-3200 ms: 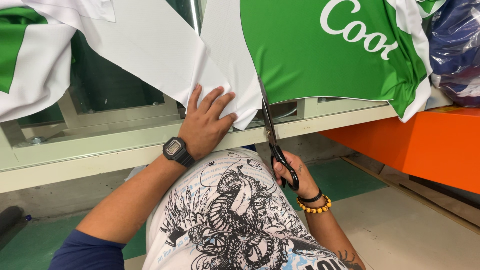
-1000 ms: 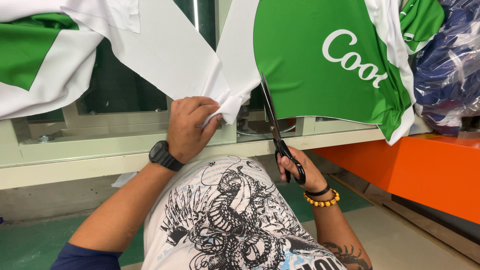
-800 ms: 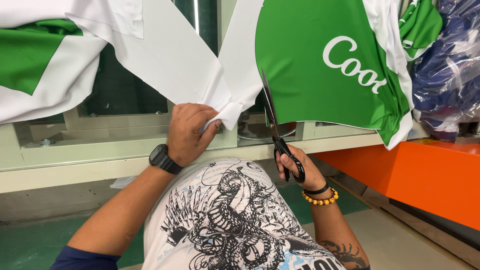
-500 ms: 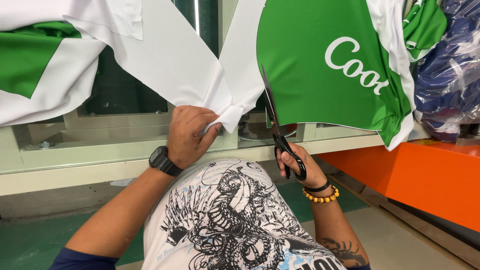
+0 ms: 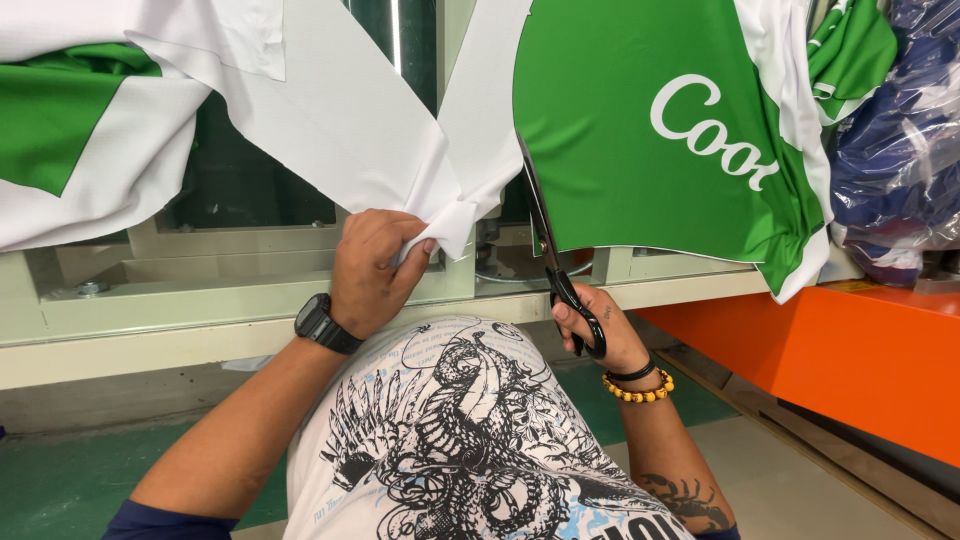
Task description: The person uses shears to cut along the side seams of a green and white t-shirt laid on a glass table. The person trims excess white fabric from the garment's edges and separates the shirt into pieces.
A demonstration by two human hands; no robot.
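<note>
My left hand (image 5: 372, 268) was clenched on a bunched fold of the white cloth (image 5: 330, 130), pinching it just above the edge of the counter (image 5: 200, 310). A black watch (image 5: 322, 324) sat on that wrist. My right hand (image 5: 598, 322) had its grip closed through the black handles of the scissors (image 5: 548, 250), thumb and fingers in the loops. The blades pointed up and away from me, running along the line where the white cloth met the green panel (image 5: 620, 130). I could not tell how far apart the blades stood, since they showed as one thin dark line against the cloth.

The cloth lay spread over the counter in front of me, hanging past its near edge. The green panel, with white lettering on it, lay to the right of the scissors and drooped over the edge beside an orange surface (image 5: 850, 360). Another green patch (image 5: 60, 130) showed in the cloth at far left. On my right wrist were a black band and a bracelet (image 5: 640, 388) of yellow beads. At far right, a bundle wrapped in clear plastic (image 5: 900, 150) held blue cloth, touching the green panel's white border. Below my hands was my white shirt (image 5: 470, 440) with a black printed drawing, and under it a green floor (image 5: 70, 480).
</note>
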